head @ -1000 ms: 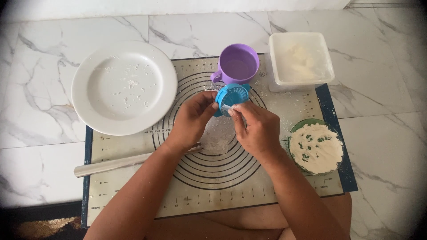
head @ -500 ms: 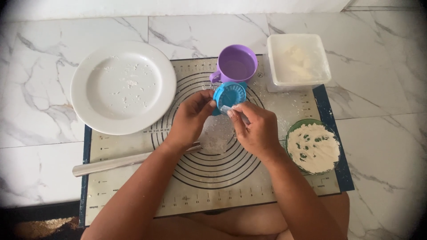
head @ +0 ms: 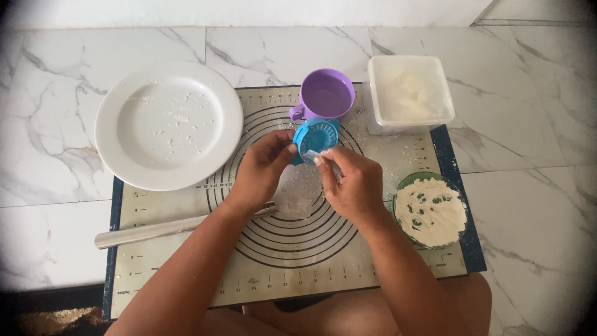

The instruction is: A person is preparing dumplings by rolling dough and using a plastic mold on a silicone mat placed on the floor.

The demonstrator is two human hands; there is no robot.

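Two hands are meeting over a beige silicone baking mat printed with dark rings (head: pixel 186 249): the left hand (head: pixel 261 171) is curling its fingers around a round blue plastic dumpling press (head: pixel 316 138), just below a purple plastic cup (head: pixel 326 96). The right hand (head: pixel 354 186) is pinching a thin pale piece of dough (head: pixel 313 155) at the press's lower edge (fingers nearly closed).

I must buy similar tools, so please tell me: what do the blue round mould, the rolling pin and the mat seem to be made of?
The blue round mould, held by the left hand and right hand, looks like matte moulded plastic with ridges. The rolling pin seems metal, grey with a dull shine. The mat is probably silicone: thin, flat, printed with rings.
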